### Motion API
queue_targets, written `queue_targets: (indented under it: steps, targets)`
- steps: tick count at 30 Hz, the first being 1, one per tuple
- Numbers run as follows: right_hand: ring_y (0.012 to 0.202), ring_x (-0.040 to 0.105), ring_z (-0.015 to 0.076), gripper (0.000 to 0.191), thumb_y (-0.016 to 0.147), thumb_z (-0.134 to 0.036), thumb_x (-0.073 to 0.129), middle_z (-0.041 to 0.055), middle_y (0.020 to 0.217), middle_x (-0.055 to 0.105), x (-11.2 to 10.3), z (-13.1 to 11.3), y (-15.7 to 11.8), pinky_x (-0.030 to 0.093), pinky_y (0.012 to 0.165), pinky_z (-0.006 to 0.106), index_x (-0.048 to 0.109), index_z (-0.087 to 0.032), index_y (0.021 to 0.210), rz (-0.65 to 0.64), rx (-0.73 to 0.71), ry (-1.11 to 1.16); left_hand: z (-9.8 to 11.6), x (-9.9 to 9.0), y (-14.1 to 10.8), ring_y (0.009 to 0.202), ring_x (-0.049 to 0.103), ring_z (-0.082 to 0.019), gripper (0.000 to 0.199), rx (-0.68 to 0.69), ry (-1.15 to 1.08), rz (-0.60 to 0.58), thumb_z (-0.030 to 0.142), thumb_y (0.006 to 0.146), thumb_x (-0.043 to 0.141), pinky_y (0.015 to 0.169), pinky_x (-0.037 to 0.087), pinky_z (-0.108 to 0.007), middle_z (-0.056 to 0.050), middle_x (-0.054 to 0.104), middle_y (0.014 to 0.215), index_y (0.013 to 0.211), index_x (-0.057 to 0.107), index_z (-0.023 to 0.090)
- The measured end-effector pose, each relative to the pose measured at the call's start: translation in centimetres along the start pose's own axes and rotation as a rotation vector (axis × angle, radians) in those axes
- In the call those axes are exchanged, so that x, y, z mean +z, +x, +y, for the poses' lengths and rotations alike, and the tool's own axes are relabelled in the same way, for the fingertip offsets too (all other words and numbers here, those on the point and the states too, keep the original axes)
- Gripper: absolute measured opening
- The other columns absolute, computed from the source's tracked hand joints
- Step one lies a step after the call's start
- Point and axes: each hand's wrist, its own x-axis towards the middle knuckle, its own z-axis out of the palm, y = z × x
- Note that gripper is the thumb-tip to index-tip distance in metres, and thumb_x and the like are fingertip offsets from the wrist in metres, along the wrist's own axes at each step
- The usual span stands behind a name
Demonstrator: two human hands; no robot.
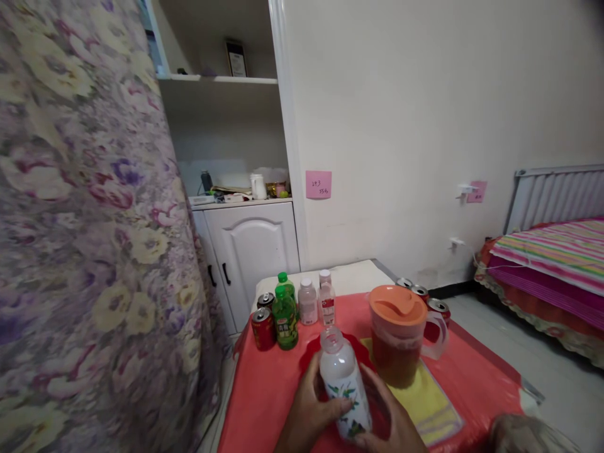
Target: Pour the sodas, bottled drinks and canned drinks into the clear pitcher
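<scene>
An uncapped clear bottle (345, 384) with a leaf-patterned white label is between my two hands, above a red scalloped plate (311, 351). My left hand (311, 409) is closed around its left side, the thumb lying across the label. On the other side, my right hand (389, 415) grips the lower part, its thumb near the base. The bottle leans slightly, its open mouth pointing away from me. Just right of it, a pitcher (395, 352) with an orange lid holds brownish liquid and stands on a yellow cloth (431, 409).
Green bottles (285, 321), clear bottles (308, 303) and cans (263, 330) stand at the back left of the red-covered table (264, 396). More cans (438, 309) are behind the pitcher. A floral curtain (104, 226) hangs at left; a bed (552, 270) is at right.
</scene>
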Motion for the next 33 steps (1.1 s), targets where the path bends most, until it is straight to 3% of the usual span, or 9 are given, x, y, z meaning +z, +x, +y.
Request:
queue_targets:
  steps: [4,8,15,19,23,27,30,33]
  targets:
    - [0.119,0.066,0.0314,0.066,0.078,-0.050,0.073,0.0147,0.133,0.067,-2.3,-1.4,-1.2,0.055,0.100,0.038,0.059,-0.021,0.135,0.137,-0.067,-0.137,0.5,-1.1,0.4,0.112,0.066,-0.035,0.080,0.014,-0.022,0.183,0.037,0.056,0.092,0.094,0.052,-0.040,-0.013,0.072,0.122,0.125,0.057,0.020]
    - [0.107,0.070,0.0287,0.041,0.085,-0.042,0.068,0.0111,0.120,0.073,-6.6,-2.8,-1.7,0.058,0.094,0.036,0.067,-0.025,0.122,0.354,-0.218,-0.201,0.9,-1.7,0.9,0.106,0.069,-0.033,0.076,0.032,0.021,0.339,0.033,0.058,0.090,0.088,0.056,-0.038,-0.012,0.075,0.115,0.124,0.057,0.020]
    - [0.115,0.063,0.0308,0.050,0.082,-0.056,0.066,0.0105,0.125,0.067,-14.9,-3.9,1.7,0.052,0.094,0.038,0.061,-0.024,0.120,0.753,-0.030,-0.168,0.3,-1.3,1.7,0.113,0.068,-0.034,0.078,-0.007,0.119,0.423,0.032,0.060,0.087,0.093,0.055,-0.039,-0.013,0.072,0.122,0.128,0.051,0.019]
    - [0.115,0.060,0.0302,0.051,0.080,-0.059,0.068,0.0078,0.123,0.068,-16.1,-3.3,4.2,0.049,0.093,0.037,0.062,-0.024,0.117,0.634,0.047,-0.097,-0.4,-1.4,2.1,0.117,0.066,-0.034,0.079,-0.024,0.203,0.410,0.030,0.061,0.085,0.097,0.054,-0.039,-0.015,0.069,0.129,0.130,0.049,0.018]
    - [0.088,0.063,0.0241,0.042,0.081,-0.060,0.066,0.0036,0.093,0.070,-15.6,-2.5,6.1,0.049,0.078,0.032,0.065,-0.022,0.100,0.489,0.069,-0.056,-1.1,-1.9,2.2,0.114,0.067,-0.036,0.078,-0.053,0.253,0.390,0.033,0.059,0.085,0.095,0.055,-0.040,-0.015,0.071,0.124,0.127,0.049,0.017]
    - [0.058,0.044,0.0158,0.047,0.081,-0.067,0.060,-0.0025,0.060,0.050,-15.0,-1.4,7.3,0.037,0.055,0.028,0.056,-0.021,0.069,0.468,0.093,0.025,-2.2,-2.4,2.3,0.110,0.069,-0.035,0.078,-0.050,0.255,0.422,0.037,0.058,0.086,0.092,0.056,-0.040,-0.014,0.073,0.120,0.125,0.051,0.018]
    - [0.052,0.032,0.0127,0.053,0.079,-0.068,0.060,-0.0056,0.055,0.037,-14.9,-0.9,7.6,0.028,0.050,0.027,0.042,-0.023,0.058,0.467,0.117,0.107,-3.1,-2.6,2.5,0.109,0.069,-0.035,0.082,-0.027,0.234,0.471,0.039,0.054,0.086,0.093,0.056,-0.040,-0.014,0.074,0.119,0.126,0.053,0.018]
    - [0.053,0.028,0.0122,0.052,0.078,-0.065,0.064,-0.0063,0.055,0.033,-14.7,-0.9,7.8,0.024,0.050,0.027,0.040,-0.024,0.057,0.454,0.116,0.166,-3.4,-2.7,2.6,0.109,0.070,-0.035,0.083,-0.010,0.242,0.467,0.041,0.054,0.086,0.093,0.056,-0.041,-0.014,0.075,0.119,0.127,0.054,0.018]
